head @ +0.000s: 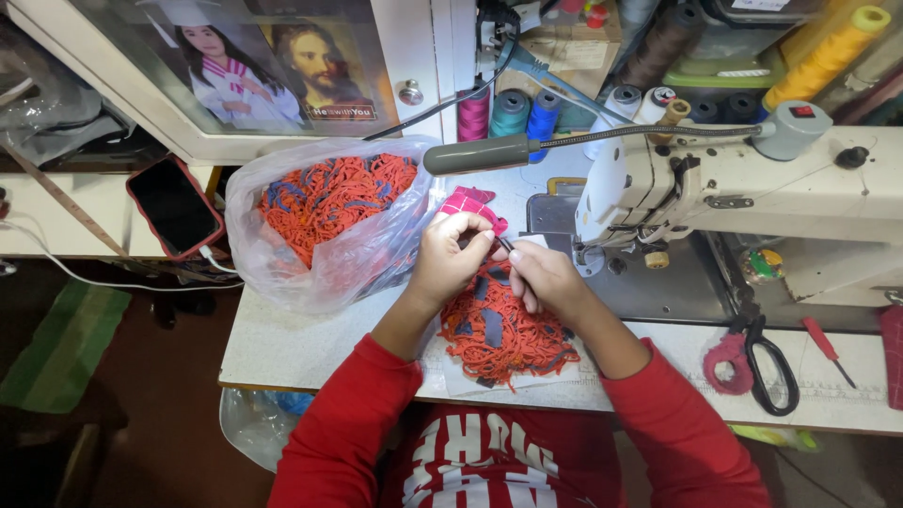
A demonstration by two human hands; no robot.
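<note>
My left hand (450, 256) pinches a small pink checked cloth piece (473, 205) at the table's middle. My right hand (544, 276) is closed on a thin dark tool (505, 244) whose tip meets the left hand's fingers. Under both hands lies a heap of orange cord pieces with dark blue patches (499, 331). Both sleeves are red. The white sewing machine (752, 183) stands just right of the hands, its needle area close to my right hand.
A clear plastic bag (324, 240) full of orange cord pieces sits left of the hands. A phone in a red case (175, 206) lies at far left. Scissors (767, 362) and a red screwdriver (826, 348) lie at right. Thread spools (513, 113) stand behind; a grey lamp (475, 154) hangs above.
</note>
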